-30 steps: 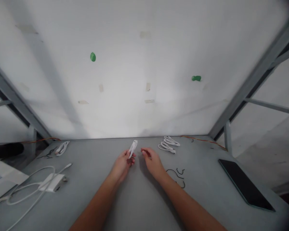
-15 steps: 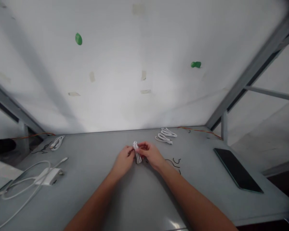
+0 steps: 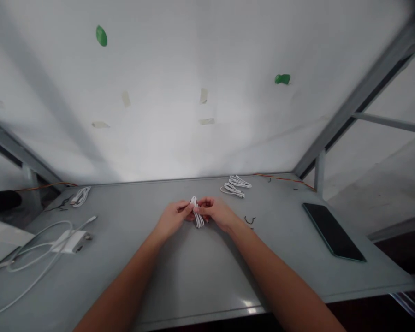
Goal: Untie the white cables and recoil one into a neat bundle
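Between my two hands is a white cable (image 3: 198, 219) folded into a narrow bundle, pinched at its middle just above the grey table (image 3: 190, 272). My left hand (image 3: 176, 216) closes on it from the left, with thumb and fingertips together. From the other side my right hand (image 3: 216, 212) grips the same spot, its thumb pressed on the strands. Whether a tie is round the bundle I cannot tell, as the fingers cover that part. Short dark twist ties (image 3: 250, 220) lie on the table right of my right hand.
A second white cable (image 3: 235, 186) lies loosely coiled at the back, another coiled cable (image 3: 80, 197) at back left. A white charger (image 3: 71, 241) with its cord rests at left near a white box (image 3: 3, 242). On the right lies a dark tablet-like slab (image 3: 334, 232).
My left fingers and thumb have come up to the middle of the bundle, nearer my right fingertips. The whole view has tilted slightly, so the table appears higher.
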`<state>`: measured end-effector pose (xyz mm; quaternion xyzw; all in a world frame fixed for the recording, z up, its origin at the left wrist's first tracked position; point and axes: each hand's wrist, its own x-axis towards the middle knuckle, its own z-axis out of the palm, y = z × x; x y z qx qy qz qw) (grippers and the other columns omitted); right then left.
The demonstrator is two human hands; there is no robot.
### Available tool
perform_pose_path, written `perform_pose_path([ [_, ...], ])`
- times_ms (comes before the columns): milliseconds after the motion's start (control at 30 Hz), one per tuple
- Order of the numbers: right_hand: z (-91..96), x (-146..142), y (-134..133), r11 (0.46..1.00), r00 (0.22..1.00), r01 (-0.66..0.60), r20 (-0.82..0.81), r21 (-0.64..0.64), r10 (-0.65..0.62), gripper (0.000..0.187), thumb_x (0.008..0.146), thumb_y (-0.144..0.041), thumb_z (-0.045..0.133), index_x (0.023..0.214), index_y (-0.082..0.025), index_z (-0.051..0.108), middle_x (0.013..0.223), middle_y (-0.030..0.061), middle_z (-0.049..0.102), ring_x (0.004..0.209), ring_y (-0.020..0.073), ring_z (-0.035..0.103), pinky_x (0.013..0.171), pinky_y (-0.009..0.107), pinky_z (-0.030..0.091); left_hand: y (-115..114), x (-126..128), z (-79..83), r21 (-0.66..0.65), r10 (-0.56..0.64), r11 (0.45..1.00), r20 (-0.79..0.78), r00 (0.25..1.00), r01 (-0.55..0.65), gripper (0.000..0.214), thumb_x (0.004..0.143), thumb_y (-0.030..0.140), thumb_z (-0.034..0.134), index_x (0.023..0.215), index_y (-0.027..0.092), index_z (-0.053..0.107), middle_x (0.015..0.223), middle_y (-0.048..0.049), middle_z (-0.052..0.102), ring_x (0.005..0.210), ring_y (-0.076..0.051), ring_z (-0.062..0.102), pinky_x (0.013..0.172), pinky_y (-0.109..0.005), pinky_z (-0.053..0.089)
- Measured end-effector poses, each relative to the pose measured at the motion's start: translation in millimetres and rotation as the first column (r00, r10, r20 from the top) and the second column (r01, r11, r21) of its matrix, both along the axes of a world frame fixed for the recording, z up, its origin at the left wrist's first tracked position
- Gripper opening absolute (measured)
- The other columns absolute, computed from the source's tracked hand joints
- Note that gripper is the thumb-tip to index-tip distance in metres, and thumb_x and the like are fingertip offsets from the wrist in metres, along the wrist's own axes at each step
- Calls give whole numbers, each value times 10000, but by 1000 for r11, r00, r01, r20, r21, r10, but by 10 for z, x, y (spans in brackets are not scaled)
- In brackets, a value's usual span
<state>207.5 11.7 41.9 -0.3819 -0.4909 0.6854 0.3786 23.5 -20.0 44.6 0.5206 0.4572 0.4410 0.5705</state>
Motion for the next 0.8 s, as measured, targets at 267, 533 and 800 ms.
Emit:
perform_pose_path([
  [267,-11,6,29,999,995,2,-100,-46,-6,422,574,-450,954,696,-182,652,612,-32,625,499,97,497,511,261,370,-9,20,69,-62,84,995,84,993,-79,375,768,483,861,907,139,806,904,-138,778,875,-271,728,827,-383,580],
  [533,-23,-29,17,1000,998,-10,-55,14,11,429,596,-452,950,829,-150,753,690,-4,677,554,103,526,531,254,408,-9,68,18,-72,88,994,83,993,-83,397,751,498,867,903,146,763,907,-120,772,823,-242,726,786,-367,584],
  [800,-144,357,325,882,882,470,-29,26,-469,291,589,-295,935,678,-169,688,721,77,725,666,213,681,570,337,573,216,-754,79,-207,691,714,60,720,-669,148,897,227,718,845,152,601,746,-27,671,659,-146,663,678,-279,551],
])
